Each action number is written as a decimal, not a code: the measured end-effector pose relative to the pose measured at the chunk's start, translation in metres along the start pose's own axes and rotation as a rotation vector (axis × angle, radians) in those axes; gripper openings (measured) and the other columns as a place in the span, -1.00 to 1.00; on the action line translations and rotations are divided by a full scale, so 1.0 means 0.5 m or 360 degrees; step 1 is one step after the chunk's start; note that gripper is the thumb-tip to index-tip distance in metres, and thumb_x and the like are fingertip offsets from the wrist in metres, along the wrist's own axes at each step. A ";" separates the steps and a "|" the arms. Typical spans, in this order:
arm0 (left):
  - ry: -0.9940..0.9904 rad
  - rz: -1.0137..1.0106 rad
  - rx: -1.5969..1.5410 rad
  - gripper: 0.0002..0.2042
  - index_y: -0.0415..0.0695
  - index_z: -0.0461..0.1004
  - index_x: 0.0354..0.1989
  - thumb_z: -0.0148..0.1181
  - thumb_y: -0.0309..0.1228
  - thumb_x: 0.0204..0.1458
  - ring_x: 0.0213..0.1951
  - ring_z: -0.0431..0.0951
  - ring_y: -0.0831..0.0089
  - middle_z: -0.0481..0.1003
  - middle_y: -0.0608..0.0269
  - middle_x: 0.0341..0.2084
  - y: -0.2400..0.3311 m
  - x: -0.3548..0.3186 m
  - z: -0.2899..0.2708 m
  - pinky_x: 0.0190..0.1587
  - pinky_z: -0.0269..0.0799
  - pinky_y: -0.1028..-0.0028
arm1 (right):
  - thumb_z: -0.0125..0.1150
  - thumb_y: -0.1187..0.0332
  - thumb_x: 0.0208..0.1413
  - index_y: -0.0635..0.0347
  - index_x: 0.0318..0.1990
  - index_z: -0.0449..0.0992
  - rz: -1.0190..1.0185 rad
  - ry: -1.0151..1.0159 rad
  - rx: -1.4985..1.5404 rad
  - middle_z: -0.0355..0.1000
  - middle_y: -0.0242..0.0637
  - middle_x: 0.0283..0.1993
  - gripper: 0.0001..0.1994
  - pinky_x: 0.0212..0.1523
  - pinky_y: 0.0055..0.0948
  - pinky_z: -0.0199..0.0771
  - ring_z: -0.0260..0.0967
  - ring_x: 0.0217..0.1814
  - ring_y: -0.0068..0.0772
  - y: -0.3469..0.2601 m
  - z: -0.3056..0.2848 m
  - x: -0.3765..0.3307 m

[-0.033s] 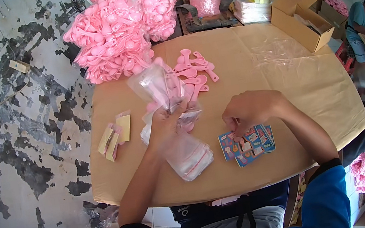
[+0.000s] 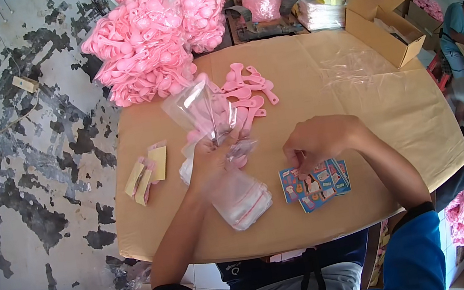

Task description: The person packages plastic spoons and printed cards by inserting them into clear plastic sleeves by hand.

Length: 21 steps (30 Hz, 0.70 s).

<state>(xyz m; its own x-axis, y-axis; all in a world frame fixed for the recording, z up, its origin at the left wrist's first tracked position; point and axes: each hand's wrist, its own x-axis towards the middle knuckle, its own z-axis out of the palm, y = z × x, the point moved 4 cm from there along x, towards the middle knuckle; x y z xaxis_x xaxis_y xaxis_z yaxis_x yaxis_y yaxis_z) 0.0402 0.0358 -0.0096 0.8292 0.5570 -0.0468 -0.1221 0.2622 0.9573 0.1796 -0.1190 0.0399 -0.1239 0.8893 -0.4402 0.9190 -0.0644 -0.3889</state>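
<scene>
My left hand (image 2: 209,159) is closed on a clear plastic bag (image 2: 179,108), which it holds up off the table. Pink scoop-like spoons show through the film, but I cannot tell whether they lie inside or behind it. Below that hand lies a stack of clear bags (image 2: 246,208). My right hand (image 2: 325,137) reaches down over a small pile of printed blue cards (image 2: 320,193), its bent fingers pinching at the uppermost one; the fingertips are partly hidden. Loose pink spoons (image 2: 244,90) are heaped beyond the bag.
Several small packets with yellowish cards (image 2: 154,163) lie at the table's left. Big bags of pink spoons (image 2: 149,43) stand at the back left. A cardboard box (image 2: 387,29) is open at the far right, near crumpled film (image 2: 353,68). Other people (image 2: 458,42) are at the right.
The top blue card has shifted very slightly to the right under my right fingers. My left hand and its bag stay almost still.
</scene>
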 end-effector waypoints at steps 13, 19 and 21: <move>-0.0017 0.0453 0.0303 -0.82 -0.12 0.29 -0.45 0.12 -0.56 0.16 -0.23 0.51 0.61 0.46 0.36 -0.41 -0.027 0.014 -0.046 -0.11 0.48 0.53 | 0.02 0.34 0.33 0.29 0.01 0.49 -0.0688 0.0852 0.1411 0.52 -0.44 -0.16 -0.75 -0.04 -0.49 0.39 0.36 -0.13 -0.68 0.007 -0.055 0.036; 0.0201 0.0461 0.0027 -0.75 -0.06 0.22 -0.53 0.02 -0.68 0.11 -0.37 0.46 0.68 0.44 0.35 -0.47 -0.003 0.015 -0.017 -0.25 0.46 0.56 | 0.03 0.32 0.32 0.29 -0.03 0.50 -0.0627 0.0921 0.1346 0.50 -0.45 -0.23 -0.76 -0.10 -0.54 0.38 0.34 -0.18 -0.68 -0.003 -0.038 0.053; -0.0031 0.0551 -0.0133 -0.84 -0.11 0.28 -0.44 -0.04 -0.66 0.15 -0.31 0.51 0.56 0.47 0.30 -0.42 0.011 0.026 -0.075 -0.16 0.50 0.48 | 0.04 0.29 0.32 0.28 -0.02 0.51 -0.0614 0.0886 0.1359 0.51 -0.43 -0.25 -0.74 -0.13 -0.53 0.38 0.35 -0.19 -0.66 0.002 -0.060 0.027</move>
<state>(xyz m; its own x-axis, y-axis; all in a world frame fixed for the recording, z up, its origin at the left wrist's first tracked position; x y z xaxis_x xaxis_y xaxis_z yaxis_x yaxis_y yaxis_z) 0.0298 0.0738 -0.0158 0.7410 0.6092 0.2823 -0.4409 0.1244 0.8889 0.1902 -0.0932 0.0578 0.0366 0.9836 0.1767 0.2651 0.1610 -0.9507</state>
